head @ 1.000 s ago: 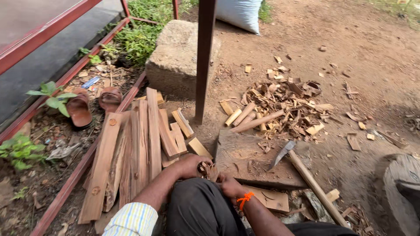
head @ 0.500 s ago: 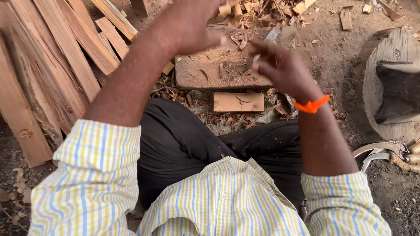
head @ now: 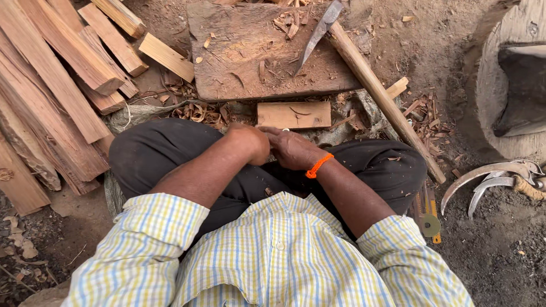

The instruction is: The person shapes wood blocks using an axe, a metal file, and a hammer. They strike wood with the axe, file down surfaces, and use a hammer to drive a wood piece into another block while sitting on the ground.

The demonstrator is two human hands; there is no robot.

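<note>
While both curled, the left hand and right hand meet; any grip is unclear.

In front of you lay a worn chopping board with an adze across it, a small wood block just below, split planks stacked at your left, and curved sickle blades on dirt at your right.

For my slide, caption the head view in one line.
Seated person's left hand and right hand meet over the lap, beside an adze resting on a worn chopping board and split wood.
</note>
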